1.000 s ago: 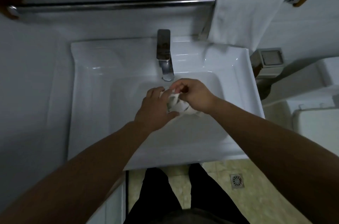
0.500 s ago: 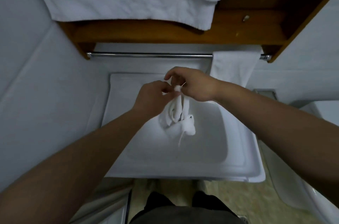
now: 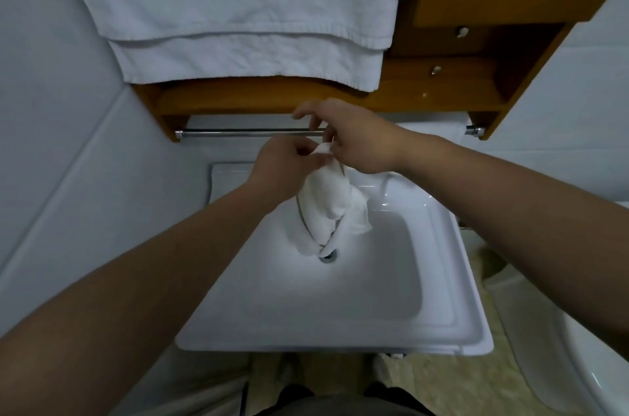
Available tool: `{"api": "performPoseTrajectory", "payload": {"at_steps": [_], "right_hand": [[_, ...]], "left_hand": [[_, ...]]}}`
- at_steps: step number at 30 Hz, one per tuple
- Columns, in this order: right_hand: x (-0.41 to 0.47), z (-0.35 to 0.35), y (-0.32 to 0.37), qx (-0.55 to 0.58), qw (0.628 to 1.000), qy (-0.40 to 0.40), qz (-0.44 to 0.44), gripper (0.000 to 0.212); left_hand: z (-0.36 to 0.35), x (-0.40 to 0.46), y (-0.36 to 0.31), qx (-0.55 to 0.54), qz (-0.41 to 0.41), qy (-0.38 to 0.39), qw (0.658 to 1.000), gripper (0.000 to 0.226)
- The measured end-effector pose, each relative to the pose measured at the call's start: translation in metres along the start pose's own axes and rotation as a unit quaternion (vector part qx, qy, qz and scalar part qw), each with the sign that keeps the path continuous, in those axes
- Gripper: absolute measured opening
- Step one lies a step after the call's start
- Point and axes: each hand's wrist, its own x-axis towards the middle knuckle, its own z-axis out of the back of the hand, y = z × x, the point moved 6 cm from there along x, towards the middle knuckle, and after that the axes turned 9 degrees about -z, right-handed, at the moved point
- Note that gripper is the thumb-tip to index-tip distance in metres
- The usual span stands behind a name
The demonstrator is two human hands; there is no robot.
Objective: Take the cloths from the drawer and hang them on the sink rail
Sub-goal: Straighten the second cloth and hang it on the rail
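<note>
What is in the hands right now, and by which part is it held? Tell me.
A white cloth. The left hand and the right hand both pinch its top edge, and the rest hangs bunched over the sink.

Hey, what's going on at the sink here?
A person stands at a white ceramic sink, holding a small crumpled white cloth up over the basin. The left hand and the right hand both pinch its top edge, and the rest hangs down toward the drain. The chrome sink rail just behind the hands is bare along its left stretch; the cloth is not yet on it. A large white towel hangs above.
</note>
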Motion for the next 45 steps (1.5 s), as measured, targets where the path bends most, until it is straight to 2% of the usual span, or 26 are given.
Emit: {"api": "performPoseTrajectory", "payload": {"at_steps": [3,7,10,16,23,27,31,34,39,43,45], "right_hand": [[0.001,0.008,0.001,-0.054,0.998,-0.031,-0.005,0.061],[0.0,0.01,-0.002,-0.092,0.992,-0.079,-0.033,0.03],[-0.001,0.012,-0.015,-0.084,0.991,-0.09,-0.061,0.016],[-0.001,0.02,-0.047,-0.119,0.98,-0.108,-0.117,0.02],[-0.004,0.036,-0.083,-0.144,0.968,-0.088,-0.188,0.019],[0.0,0.04,-0.098,-0.169,0.961,-0.091,-0.201,0.016],[-0.003,0.056,-0.119,-0.182,0.942,-0.113,-0.259,0.031],[-0.007,0.067,-0.123,-0.161,0.937,-0.13,-0.281,0.04],[-0.009,0.076,-0.112,-0.094,0.945,-0.143,-0.28,0.041],[-0.01,0.068,-0.083,0.107,0.95,-0.112,-0.271,0.012],[-0.009,0.059,-0.059,0.182,0.947,-0.08,-0.254,0.021]], "left_hand": [[0.007,0.005,-0.016,0.075,-0.05,0.025,0.996,0.031],[0.028,0.015,-0.031,0.117,-0.09,0.01,0.989,0.017],[0.046,0.022,-0.034,0.158,-0.107,0.002,0.982,0.024],[0.065,0.033,-0.027,0.258,-0.092,0.021,0.962,0.034],[0.104,0.041,0.008,0.232,-0.012,0.007,0.973,0.028],[0.113,0.04,0.011,0.267,-0.018,0.009,0.963,0.027],[0.131,0.042,0.014,0.291,0.01,0.001,0.957,0.036],[0.136,0.043,0.022,0.265,0.034,0.015,0.963,0.035],[0.129,0.043,0.027,0.249,0.042,0.029,0.967,0.038],[0.111,0.043,0.023,0.191,0.054,0.051,0.979,0.05],[0.094,0.041,0.016,0.155,0.056,0.07,0.984,0.053]]}}
